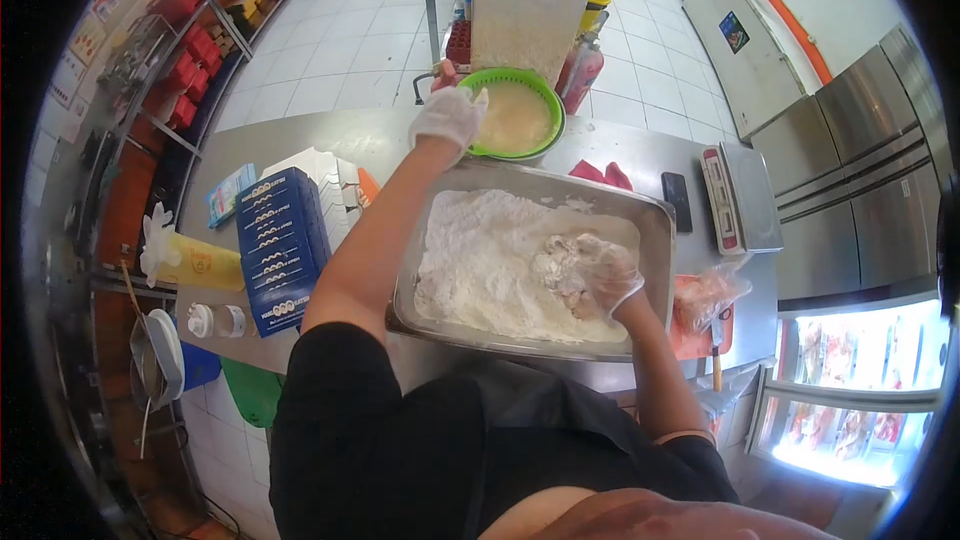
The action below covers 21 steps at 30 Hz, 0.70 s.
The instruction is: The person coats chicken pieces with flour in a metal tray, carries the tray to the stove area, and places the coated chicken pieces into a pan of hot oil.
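My left hand (pixel 447 118), in a clear plastic glove, is closed at the left rim of a green colander (pixel 474 146). The colander sits in a metal bowl and contains cloudy, pale liquid. My right hand (pixel 608 278), also gloved, is down in a deep steel tray (pixel 655 240) of white flour (pixel 480 255). Its fingers are curled around lumpy, flour-coated pieces (pixel 562 268) that look like raw meat. Flour and the pieces partly hide the fingertips.
Left of the tray stand a blue box (pixel 283 250), a yellow-filled squeeze bag (pixel 200 260) and a white-capped bottle (pixel 215 320). On the right lie a phone (pixel 677 202), a scale (pixel 750 198), a plastic bag (pixel 708 300) and a wooden-handled knife (pixel 717 345). A pillar (pixel 530 5) rises behind the colander.
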Each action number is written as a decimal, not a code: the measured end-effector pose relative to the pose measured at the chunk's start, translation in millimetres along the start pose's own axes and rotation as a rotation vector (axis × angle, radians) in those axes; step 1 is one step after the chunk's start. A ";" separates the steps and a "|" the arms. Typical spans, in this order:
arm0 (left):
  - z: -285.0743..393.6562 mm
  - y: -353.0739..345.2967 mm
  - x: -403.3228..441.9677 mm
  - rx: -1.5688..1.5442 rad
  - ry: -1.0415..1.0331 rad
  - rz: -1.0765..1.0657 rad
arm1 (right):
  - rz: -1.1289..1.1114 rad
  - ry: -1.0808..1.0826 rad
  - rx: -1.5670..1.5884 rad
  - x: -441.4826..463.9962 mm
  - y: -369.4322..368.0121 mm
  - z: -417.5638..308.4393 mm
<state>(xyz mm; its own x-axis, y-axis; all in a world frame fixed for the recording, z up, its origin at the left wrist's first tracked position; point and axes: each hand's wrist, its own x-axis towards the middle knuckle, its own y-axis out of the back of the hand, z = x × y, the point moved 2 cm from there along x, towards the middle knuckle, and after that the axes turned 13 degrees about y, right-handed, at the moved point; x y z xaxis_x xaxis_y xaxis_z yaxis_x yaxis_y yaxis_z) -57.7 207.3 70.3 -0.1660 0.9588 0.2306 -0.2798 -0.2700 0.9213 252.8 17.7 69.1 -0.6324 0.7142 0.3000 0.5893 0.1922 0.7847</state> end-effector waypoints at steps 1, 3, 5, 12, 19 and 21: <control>0.0 14.2 -25.2 -0.025 -0.089 0.017 | -0.059 -0.053 0.062 -5.2 -7.3 -5.5; 6.8 35.4 -87.5 -0.055 -0.046 -0.167 | -0.162 -0.086 0.157 -13.9 -23.3 -12.1; -9.2 -11.2 -141.0 0.257 -0.276 -0.527 | -0.256 -0.033 0.220 -17.6 -49.5 -10.1; -64.3 -65.2 -261.7 0.205 -0.383 -0.852 | -0.613 0.269 -0.041 29.9 -97.2 -43.8; -53.9 -58.2 -253.1 0.397 -0.470 -1.037 | -0.340 -0.108 0.633 6.6 -91.6 -47.9; -47.6 -49.2 -243.7 0.457 -0.513 -1.113 | -0.322 -0.059 0.499 -3.3 -70.7 -50.2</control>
<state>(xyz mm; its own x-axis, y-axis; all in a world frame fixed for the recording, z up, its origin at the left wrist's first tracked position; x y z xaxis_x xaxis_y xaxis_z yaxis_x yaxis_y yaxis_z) -48.5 -17.3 -46.1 0.3506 0.5993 -0.7197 0.3281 0.6411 0.6938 187.9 -32.0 39.9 -0.7978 0.6011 0.0469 0.5465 0.6880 0.4775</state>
